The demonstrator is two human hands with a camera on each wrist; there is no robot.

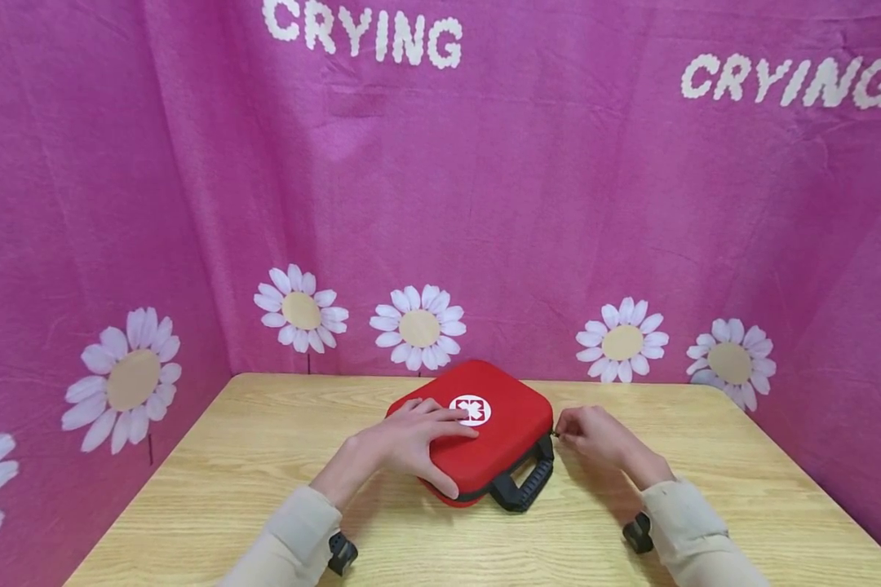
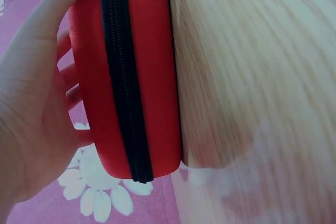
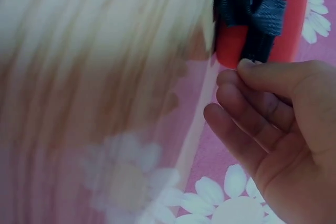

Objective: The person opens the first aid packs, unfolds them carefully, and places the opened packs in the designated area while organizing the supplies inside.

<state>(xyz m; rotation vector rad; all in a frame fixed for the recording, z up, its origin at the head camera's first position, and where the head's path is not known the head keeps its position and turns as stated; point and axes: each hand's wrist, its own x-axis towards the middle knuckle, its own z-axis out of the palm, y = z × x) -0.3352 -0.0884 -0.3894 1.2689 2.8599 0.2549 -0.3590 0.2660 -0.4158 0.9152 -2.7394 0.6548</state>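
A red first-aid case [image 1: 484, 452] with a white emblem lies flat on the table, turned at an angle. Its black carry handle [image 1: 532, 487] faces the front right. My left hand [image 1: 418, 440] rests on the lid with fingers spread, its thumb down at the front edge. In the left wrist view a black zipper [image 2: 123, 77] runs closed along the case's side. At the right corner my right hand [image 1: 595, 436] pinches the zipper pull between thumb and forefinger. The fingertips mostly hide the pull in the right wrist view, where the handle's end [image 3: 268, 17] shows just above.
The case stands on a light wood-grain table [image 1: 264, 456]. Behind and beside the table hangs a pink curtain [image 1: 521, 204] with daisies and lettering. A dark wrist device [image 1: 343, 554] sits under the left sleeve, and a similar device [image 1: 638, 534] under the right one.
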